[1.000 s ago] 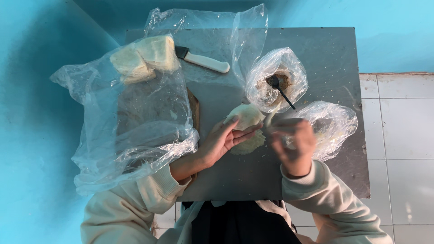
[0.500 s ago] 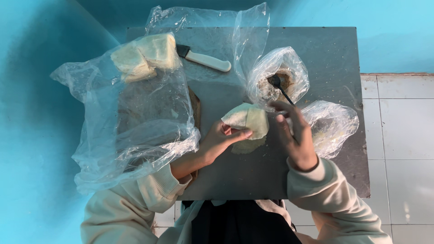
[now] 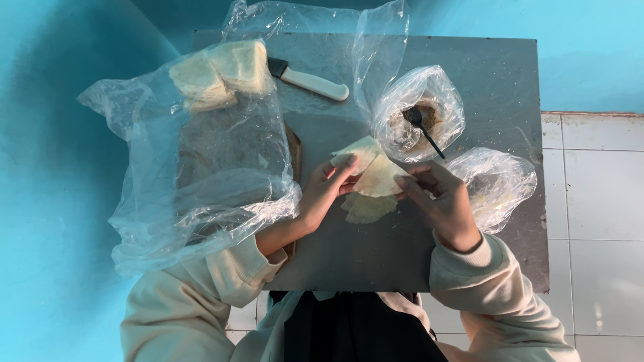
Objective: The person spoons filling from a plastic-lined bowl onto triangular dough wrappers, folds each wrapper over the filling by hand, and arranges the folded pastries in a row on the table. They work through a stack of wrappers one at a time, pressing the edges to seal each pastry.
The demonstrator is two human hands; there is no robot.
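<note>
My left hand (image 3: pixel 327 191) and right hand (image 3: pixel 439 199) together pinched a pale, thin folded dough wrapper (image 3: pixel 373 171) just above the grey metal table (image 3: pixel 496 74), over another flat wrapper (image 3: pixel 367 208), near the plastic-lined bowl (image 3: pixel 421 114) holding a black spoon (image 3: pixel 424 131).

Spoon (image 3: pixel 424 131) bowl sits in the clear bag (image 3: pixel 419 114) above the pale wrapper (image 3: pixel 377 175) — contents just a brown blur, can't tell what. Left of the wrapper, big crumpled plastic sheet (image 3: pixel 215 174) hides the board under it & most of that worktop (image 3: pixel 496 80) side. Knife (image 3: pixel 310 82) blade tucked under the bread bag (image 3: pixel 218 70), only the white handle shows. Left hand (image 3: pixel 325 191) fingertips go behind the wrapper; right hand (image 3: pixel 439 201) covers its right edge. Lower wrapper piece partly hidden. Torso cut off by btm edge.
</note>
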